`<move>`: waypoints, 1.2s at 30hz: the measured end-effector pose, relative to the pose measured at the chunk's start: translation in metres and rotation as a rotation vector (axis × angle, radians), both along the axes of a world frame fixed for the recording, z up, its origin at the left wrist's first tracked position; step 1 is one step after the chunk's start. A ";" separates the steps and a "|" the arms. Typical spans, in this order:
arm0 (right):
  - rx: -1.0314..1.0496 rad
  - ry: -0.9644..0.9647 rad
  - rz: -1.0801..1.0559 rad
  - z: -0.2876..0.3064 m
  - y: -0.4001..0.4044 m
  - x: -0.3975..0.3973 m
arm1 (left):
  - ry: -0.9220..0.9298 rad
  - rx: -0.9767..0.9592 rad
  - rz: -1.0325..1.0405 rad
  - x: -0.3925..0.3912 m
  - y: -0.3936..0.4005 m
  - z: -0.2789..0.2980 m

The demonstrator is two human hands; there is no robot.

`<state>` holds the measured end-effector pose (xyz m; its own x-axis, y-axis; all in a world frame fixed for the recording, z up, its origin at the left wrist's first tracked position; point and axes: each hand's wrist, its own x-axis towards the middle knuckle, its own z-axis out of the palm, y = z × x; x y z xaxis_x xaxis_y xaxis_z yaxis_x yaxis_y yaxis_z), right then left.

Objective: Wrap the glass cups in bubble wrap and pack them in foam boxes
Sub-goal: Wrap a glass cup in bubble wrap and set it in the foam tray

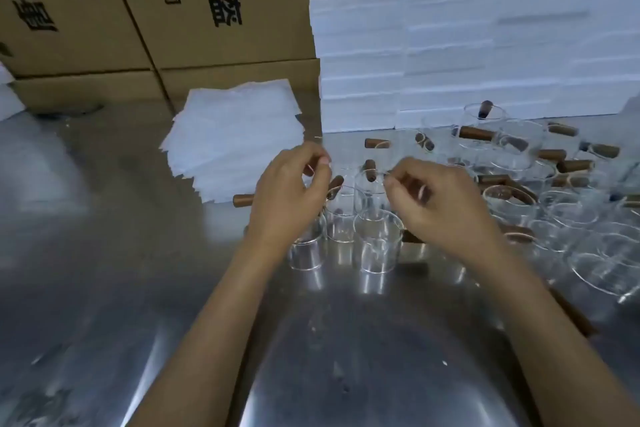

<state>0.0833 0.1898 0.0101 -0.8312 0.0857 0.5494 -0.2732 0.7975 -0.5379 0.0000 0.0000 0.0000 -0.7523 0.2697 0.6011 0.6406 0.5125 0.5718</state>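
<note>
Crowding the steel table (104, 253), glass cups (381, 239) flank bubble wrap sheets (232, 146), foam boxes (450, 55).

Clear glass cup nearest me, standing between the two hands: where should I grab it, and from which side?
Grip the clear glass cup round its bare cylindrical wall, coming from the near side. It stands upright with its brown wooden handle apparently on its right and other cups crowd behind, so the near wall looks freest.
</note>
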 end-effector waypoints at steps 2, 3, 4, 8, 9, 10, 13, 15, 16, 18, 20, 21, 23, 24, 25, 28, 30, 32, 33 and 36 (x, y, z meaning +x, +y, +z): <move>0.193 -0.189 0.029 0.003 0.004 0.002 | -0.008 0.015 0.020 -0.003 -0.001 -0.001; 0.287 -0.277 0.044 0.003 0.006 0.005 | -0.013 0.015 0.031 -0.003 -0.002 -0.001; 0.336 -0.370 0.064 0.004 0.005 0.008 | -0.032 0.014 0.038 -0.002 -0.002 -0.002; 0.449 -0.478 0.114 0.000 0.001 0.008 | -0.059 0.014 0.026 0.003 -0.004 -0.005; 0.440 -0.477 0.125 -0.002 0.002 0.007 | -0.062 0.012 0.010 0.004 -0.005 -0.005; 0.420 -0.484 0.122 -0.003 0.001 0.005 | -0.057 -0.006 -0.008 0.006 -0.006 -0.005; 0.308 -0.476 0.101 -0.009 0.001 0.000 | -0.025 -0.087 -0.053 0.012 -0.005 -0.003; 0.190 -0.435 0.071 -0.013 0.001 -0.001 | -0.038 -0.121 -0.068 0.017 -0.003 -0.002; 0.115 -0.396 0.058 -0.015 0.001 -0.002 | -0.052 -0.141 -0.083 0.019 -0.003 -0.002; -0.049 -0.309 0.030 -0.016 -0.001 -0.004 | -0.071 -0.192 -0.131 0.023 -0.003 -0.003; -0.209 -0.243 -0.001 -0.015 -0.002 -0.005 | -0.065 -0.230 -0.196 0.025 -0.004 -0.004; -0.288 -0.224 -0.007 -0.015 -0.001 -0.006 | -0.051 -0.258 -0.221 0.026 -0.003 -0.004; -0.405 -0.212 0.017 -0.014 -0.002 -0.007 | 0.012 -0.348 -0.221 0.027 0.001 -0.006; -0.438 -0.207 0.043 -0.013 -0.002 -0.007 | 0.051 -0.379 -0.206 0.026 0.004 -0.007; -0.470 -0.197 0.068 -0.012 -0.003 -0.007 | 0.087 -0.378 -0.194 0.026 0.007 -0.007; -0.616 -0.149 0.112 -0.004 -0.001 -0.006 | 0.158 -0.254 -0.161 0.023 0.013 -0.002; -0.808 -0.139 0.128 0.008 0.002 -0.011 | 0.102 -0.118 -0.131 0.018 0.015 0.010; -1.048 -0.216 0.167 0.020 0.000 -0.022 | -0.010 0.012 -0.128 0.012 0.018 0.024; -1.129 -0.286 0.215 0.024 -0.002 -0.029 | -0.041 0.055 -0.129 0.009 0.020 0.030; -1.385 -0.442 0.593 0.025 -0.015 -0.043 | -0.100 0.143 -0.121 0.001 0.029 0.042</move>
<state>0.0398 0.1752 0.0350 -0.9955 -0.0872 0.0370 0.0144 -0.5251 -0.8509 0.0011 0.0290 0.0418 -0.7774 0.2788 0.5638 0.6290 0.3442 0.6971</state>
